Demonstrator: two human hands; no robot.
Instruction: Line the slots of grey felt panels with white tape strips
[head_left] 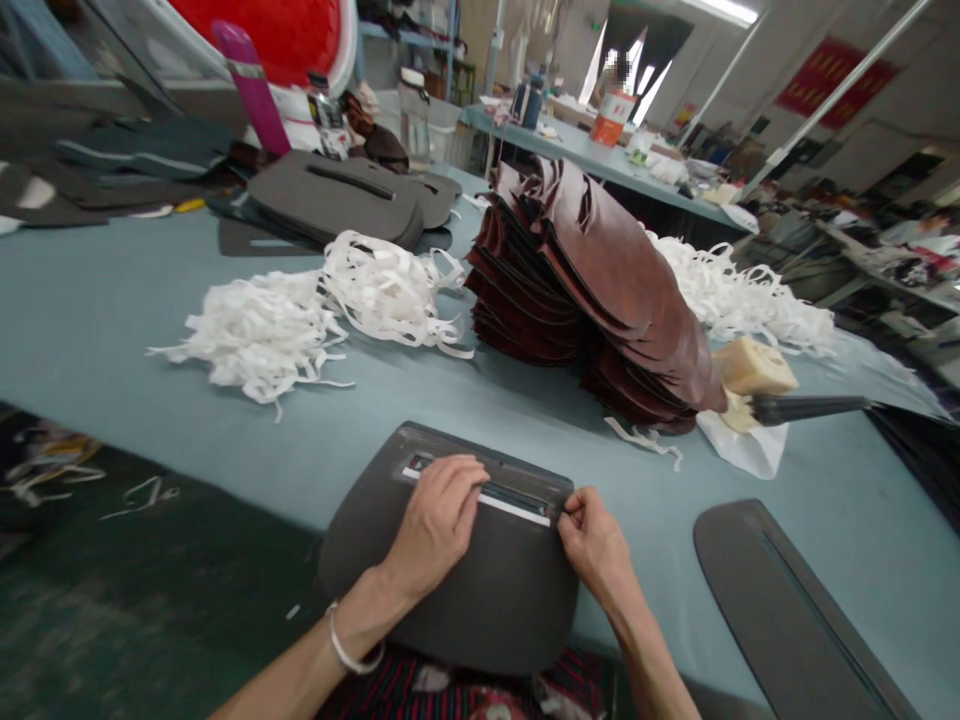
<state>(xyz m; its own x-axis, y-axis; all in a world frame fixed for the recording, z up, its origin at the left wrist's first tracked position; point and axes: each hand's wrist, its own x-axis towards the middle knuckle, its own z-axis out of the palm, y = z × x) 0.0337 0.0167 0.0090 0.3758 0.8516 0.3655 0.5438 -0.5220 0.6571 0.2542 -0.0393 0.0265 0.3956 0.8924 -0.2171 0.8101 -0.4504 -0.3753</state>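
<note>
A dark grey rounded panel lies before me at the table's front edge, its narrow slot near the far side. Along the slot's near edge runs a thin white strip. My left hand rests over the strip and slot, fingers laid down on the panel and hiding part of both. At the slot's right end, the fingertips of my right hand are pinched together at the panel's edge. Whatever lies between those fingertips is hidden.
Beyond the panel stands a folded stack of brown leather pieces. White strips lie in a pile at left. A black-handled brush sits by a yellowish block. Another slotted panel lies right; more grey panels are stacked behind.
</note>
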